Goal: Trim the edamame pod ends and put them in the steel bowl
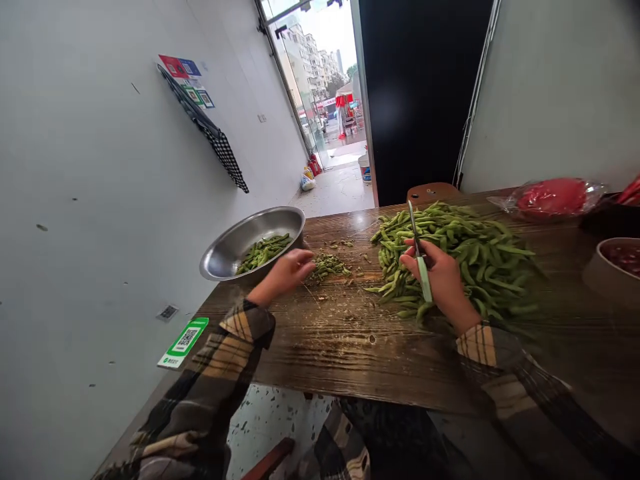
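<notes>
In my right hand (445, 279) is a small knife (424, 279) with a pale green handle, its narrow blade pointing away from me. That hand is over the near left part of a large heap of green soybean pods (480, 247) on the table. My left hand (287, 272) is beside the right rim of a steel bowl (225, 245), fingers curled together; whatever they may hold is hidden. More pods (265, 253) lie inside the bowl. Just right of my left hand is a small pile of trimmed pod ends (330, 265).
Scraps litter the dark wooden table (330, 360). A red item in clear plastic (555, 197) lies at the back right, near a tub (605, 273) of dark red contents. A green QR-code card (184, 342) sits by the left wall. A chair back (433, 192) stands behind the table.
</notes>
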{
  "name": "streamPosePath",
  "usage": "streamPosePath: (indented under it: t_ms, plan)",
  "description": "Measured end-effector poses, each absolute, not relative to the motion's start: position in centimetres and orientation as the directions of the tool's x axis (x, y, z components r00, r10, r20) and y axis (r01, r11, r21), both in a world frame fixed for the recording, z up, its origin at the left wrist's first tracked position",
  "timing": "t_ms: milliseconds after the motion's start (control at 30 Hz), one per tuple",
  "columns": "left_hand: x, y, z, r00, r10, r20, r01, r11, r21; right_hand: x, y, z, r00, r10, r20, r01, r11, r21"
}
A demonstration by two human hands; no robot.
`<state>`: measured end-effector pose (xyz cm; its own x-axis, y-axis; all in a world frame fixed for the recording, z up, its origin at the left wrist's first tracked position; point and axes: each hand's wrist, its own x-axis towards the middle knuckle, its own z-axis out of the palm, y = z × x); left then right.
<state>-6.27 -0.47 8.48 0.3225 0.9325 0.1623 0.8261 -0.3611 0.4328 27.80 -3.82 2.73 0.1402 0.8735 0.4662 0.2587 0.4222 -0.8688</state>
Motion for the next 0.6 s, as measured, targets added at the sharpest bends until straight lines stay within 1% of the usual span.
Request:
streamPosePath:
  t_ms: [33,67,100,167,233,333,400,467,500,600]
  plan:
    - [-6.3,-0.8,7.4,0.390,0.914,0.110,0.842,-0.402,0.360,27.9,-3.8,2.9,0.157,0.876,0.457,0.224,0.419,-0.880]
    - [-6.6,-1.1,6.3,0.408,0.911,0.055,0.867,-0.405,0.290,27.9,-3.9,2.9,0.169,0.878,0.448,0.194,0.416,-0.888]
    - [-7.1,-1.4,5.3,0.363,0.932,0.011,0.908,-0.356,0.223,27.9,-3.9,3.0,0.177,0.880,0.440,0.168,0.413,-0.895]
    - [-8.4,-2.2,3.5,0.214,0.973,-0.089,0.973,-0.204,0.111,27.8,-4.0,3.2,0.184,0.886,0.425,0.132,0.406,-0.904]
    - [-9.6,-3.0,2.3,0.169,0.968,-0.186,0.985,-0.163,0.050,27.7,-4.1,3.4,0.186,0.890,0.417,0.114,0.402,-0.908]
    - [-10.4,-3.7,1.2,0.169,0.962,-0.217,0.985,-0.170,0.014,27.6,-4.3,3.6,0.191,0.891,0.411,0.088,0.402,-0.912]
    - [-10.1,-3.3,0.8,0.161,0.967,-0.199,0.987,-0.161,0.014,27.5,-4.3,3.7,0.194,0.890,0.413,0.075,0.406,-0.911]
    - [-9.2,-2.1,0.6,0.146,0.980,-0.136,0.989,-0.145,0.014,27.6,-4.1,3.6,0.205,0.882,0.425,0.078,0.418,-0.905]
    - [-8.6,-1.3,0.7,0.134,0.988,-0.073,0.991,-0.134,0.011,27.7,-3.9,3.5,0.222,0.873,0.434,0.085,0.426,-0.901]
    - [-5.5,1.3,1.6,0.118,0.975,0.189,0.992,-0.125,0.029,28.2,-3.3,3.3,0.262,0.855,0.447,0.096,0.438,-0.894]
